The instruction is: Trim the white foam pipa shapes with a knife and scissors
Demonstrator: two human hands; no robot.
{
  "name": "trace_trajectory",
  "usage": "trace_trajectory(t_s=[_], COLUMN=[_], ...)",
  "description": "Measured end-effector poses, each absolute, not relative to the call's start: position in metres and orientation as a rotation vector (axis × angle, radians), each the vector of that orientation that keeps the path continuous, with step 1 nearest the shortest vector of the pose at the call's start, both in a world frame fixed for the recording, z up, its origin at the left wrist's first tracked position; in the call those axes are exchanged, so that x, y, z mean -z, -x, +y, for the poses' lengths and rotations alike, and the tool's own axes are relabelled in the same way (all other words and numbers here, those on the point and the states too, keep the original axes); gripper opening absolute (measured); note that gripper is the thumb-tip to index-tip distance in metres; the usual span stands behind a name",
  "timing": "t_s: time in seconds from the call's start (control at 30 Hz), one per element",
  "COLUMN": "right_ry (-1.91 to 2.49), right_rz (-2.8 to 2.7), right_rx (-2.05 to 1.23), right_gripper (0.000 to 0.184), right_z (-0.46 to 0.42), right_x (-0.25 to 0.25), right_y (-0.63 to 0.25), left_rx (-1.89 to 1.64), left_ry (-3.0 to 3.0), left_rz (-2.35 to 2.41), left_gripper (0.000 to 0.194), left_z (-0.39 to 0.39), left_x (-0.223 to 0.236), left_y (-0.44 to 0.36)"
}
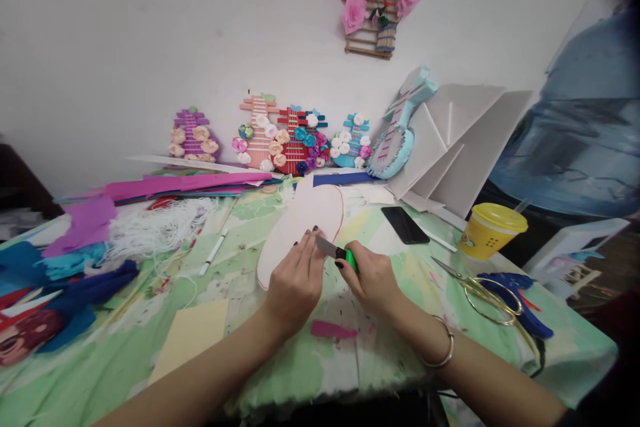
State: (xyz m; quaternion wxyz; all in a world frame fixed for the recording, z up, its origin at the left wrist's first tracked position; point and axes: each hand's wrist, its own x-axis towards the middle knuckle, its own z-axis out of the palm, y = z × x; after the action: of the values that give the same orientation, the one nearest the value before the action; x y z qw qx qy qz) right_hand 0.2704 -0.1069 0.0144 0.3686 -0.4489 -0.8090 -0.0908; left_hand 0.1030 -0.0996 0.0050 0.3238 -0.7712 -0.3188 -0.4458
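A white board cutout, rounded with a narrow neck at its far end and reddish-brown edging, lies before me on the table. My left hand rests on its near right part, fingers stretched flat across the surface. In my right hand is a utility knife with a green and black handle, my fingers wrapped round it. Its blade points left, close to my left fingertips at the board's right edge. Whether the blade touches the board I cannot tell.
Scissors and a blue tool lie right, near a yellow cup and a phone. White yarn, a marker and coloured paper lie left. Decorated lute-shaped crafts line the wall.
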Motion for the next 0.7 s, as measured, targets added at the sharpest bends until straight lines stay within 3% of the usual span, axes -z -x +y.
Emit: trace_trajectory(t_s=[0.7], right_ry=[1.151], right_rz=[-2.068], right_rx=[0.067], right_gripper=[0.021], right_z=[-0.111], right_x=[-0.017], right_y=[-0.265], left_rx=[1.03], left_ry=[1.923], left_rz=[-0.777], left_gripper=[0.035], left_z=[-0.103], left_x=[-0.01], left_y=[-0.104])
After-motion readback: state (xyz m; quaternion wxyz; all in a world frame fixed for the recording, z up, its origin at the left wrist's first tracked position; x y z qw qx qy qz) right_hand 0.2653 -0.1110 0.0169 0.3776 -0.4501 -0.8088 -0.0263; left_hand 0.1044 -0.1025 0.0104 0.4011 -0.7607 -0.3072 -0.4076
